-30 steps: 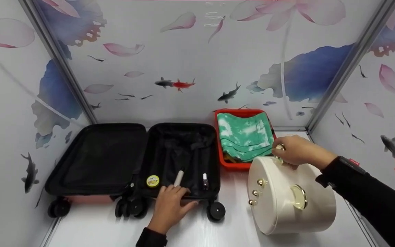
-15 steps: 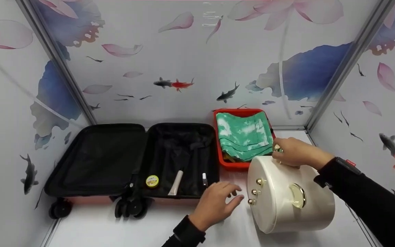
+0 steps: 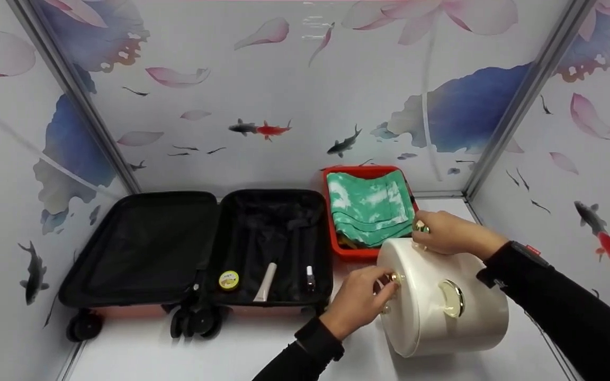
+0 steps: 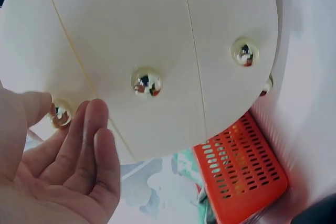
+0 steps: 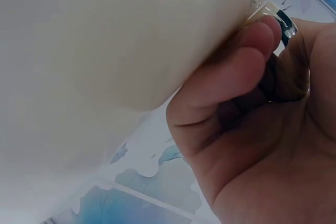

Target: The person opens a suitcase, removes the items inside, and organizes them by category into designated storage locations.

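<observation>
A cream oval storage box point(image 3: 464, 336) with drawers and round gold knobs stands at the right in the head view. My left hand point(image 3: 358, 299) is at its drawer front, thumb and index finger around the top gold knob point(image 4: 62, 114). Two other knobs, a middle knob point(image 4: 147, 82) and a lower knob point(image 4: 244, 52), show in the left wrist view. On top of the box, my right hand point(image 3: 450, 233) curls its fingers round the gold carry handle point(image 5: 283, 24). A gold crescent-shaped handle point(image 3: 453, 298) sits on the box's side.
An open black-lined suitcase point(image 3: 141, 248) lies at the left, holding a yellow round tin point(image 3: 229, 280), a pale tube point(image 3: 266, 283) and a small dark bottle with a white cap point(image 3: 310, 279). Behind the box, a red basket point(image 3: 360, 255) contains folded green-and-white cloth point(image 3: 371, 206). Patterned walls enclose the table.
My left hand has left the pale tube in the suitcase and moved right to the box's knob. My right hand has stayed on the carry handle.
</observation>
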Tool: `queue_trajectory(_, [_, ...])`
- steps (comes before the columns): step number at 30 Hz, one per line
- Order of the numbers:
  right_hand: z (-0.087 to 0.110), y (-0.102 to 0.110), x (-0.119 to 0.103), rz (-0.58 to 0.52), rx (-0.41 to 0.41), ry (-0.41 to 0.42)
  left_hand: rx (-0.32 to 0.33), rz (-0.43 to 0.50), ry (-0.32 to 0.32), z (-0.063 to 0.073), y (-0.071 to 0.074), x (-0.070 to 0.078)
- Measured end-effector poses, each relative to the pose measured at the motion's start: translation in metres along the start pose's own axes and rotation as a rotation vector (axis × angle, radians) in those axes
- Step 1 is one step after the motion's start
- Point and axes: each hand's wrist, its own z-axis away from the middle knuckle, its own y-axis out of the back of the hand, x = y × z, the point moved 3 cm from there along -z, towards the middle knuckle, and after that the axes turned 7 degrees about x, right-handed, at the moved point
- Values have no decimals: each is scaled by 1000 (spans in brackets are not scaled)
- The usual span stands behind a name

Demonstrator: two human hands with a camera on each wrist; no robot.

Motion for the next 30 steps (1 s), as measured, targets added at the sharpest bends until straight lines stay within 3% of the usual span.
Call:
queue_trajectory(6, [-1,1,-4,-11,9,-13,29,-21,-25,2,10,-3])
queue_trajectory(19, [-1,3,-2,-5,-26,-29,106,5,-51,24,44,-22])
queue_trajectory(24, [-1,3,-1,-30,-35,-51,113,17,-58,28,49,-27])
queue_trajectory(30, [-2,3,-3,-11,-30,-39,106,5,-21,31,52,-30])
